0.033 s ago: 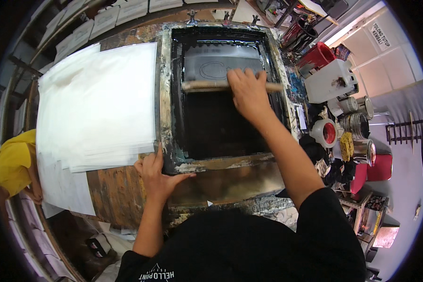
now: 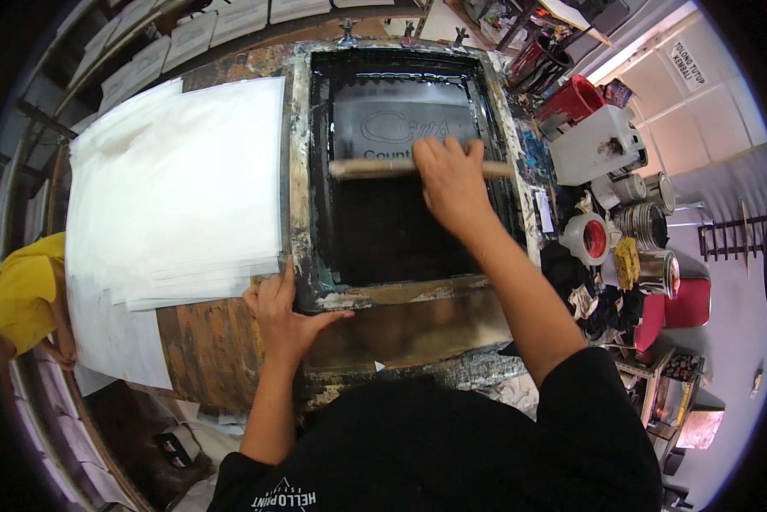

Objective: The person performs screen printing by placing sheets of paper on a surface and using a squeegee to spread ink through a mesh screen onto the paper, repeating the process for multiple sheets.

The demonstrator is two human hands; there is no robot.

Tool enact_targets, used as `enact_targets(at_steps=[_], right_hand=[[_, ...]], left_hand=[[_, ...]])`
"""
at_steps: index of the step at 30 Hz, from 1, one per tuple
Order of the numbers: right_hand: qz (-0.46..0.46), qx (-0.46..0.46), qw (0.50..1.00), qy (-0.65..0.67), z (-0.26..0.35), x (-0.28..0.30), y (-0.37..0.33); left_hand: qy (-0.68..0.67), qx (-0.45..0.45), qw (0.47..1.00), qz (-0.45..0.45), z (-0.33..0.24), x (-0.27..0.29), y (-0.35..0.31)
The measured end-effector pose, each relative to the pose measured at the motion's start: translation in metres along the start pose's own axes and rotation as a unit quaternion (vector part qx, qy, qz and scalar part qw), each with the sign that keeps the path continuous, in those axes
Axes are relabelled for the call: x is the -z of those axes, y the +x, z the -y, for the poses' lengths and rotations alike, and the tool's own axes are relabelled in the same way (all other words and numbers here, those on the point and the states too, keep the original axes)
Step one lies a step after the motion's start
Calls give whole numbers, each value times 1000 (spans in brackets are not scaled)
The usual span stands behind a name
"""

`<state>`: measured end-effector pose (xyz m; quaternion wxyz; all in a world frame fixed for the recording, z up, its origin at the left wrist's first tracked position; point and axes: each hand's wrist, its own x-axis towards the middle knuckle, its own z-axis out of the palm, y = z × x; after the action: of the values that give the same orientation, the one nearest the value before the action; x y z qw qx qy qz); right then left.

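Observation:
My right hand (image 2: 453,183) is closed around a wooden-handled squeegee (image 2: 368,168), which lies crosswise inside a screen-printing frame (image 2: 300,171). Dark ink covers the mesh (image 2: 392,230) on the near side of the squeegee. Beyond it, a greyer stretch of mesh shows outlined shapes and part of some lettering. The squeegee's blade is hidden beneath its handle. At the frame's near left corner rests my left hand (image 2: 283,320), its forefinger and thumb stretched apart along the two outer edges. Its other fingers are partly bent.
White paper sheets (image 2: 179,188) lie stacked left of the frame on a stained wooden table (image 2: 209,346). Clamps (image 2: 347,32) stand at the frame's far edge. Right are a white jerrycan (image 2: 601,147), a red bucket (image 2: 569,102) and several tins. A person in yellow (image 2: 27,290) bends at far left.
My right hand has drawn the squeegee slightly nearer to me, uncovering more of the shapes and lettering on the mesh. My left hand stays at the frame corner.

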<state>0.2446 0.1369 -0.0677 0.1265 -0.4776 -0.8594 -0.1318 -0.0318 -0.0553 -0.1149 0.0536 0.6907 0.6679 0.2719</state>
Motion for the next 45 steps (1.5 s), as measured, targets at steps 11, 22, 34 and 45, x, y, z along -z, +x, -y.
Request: enact_targets(at_steps=[11, 22, 34, 45], right_hand=[[106, 30, 990, 89, 33, 74, -74], [-55, -10, 998, 40, 56, 168, -64], [-214, 11, 976, 46, -12, 243, 81], [-145, -130, 971, 137, 7, 271, 111]], left_hand=[[-22, 16, 1000, -5, -10, 9, -2], [-450, 66, 878, -148, -54, 42, 40], [-173, -15, 978, -114, 20, -76, 240], [-196, 16, 972, -126, -7, -84, 282]])
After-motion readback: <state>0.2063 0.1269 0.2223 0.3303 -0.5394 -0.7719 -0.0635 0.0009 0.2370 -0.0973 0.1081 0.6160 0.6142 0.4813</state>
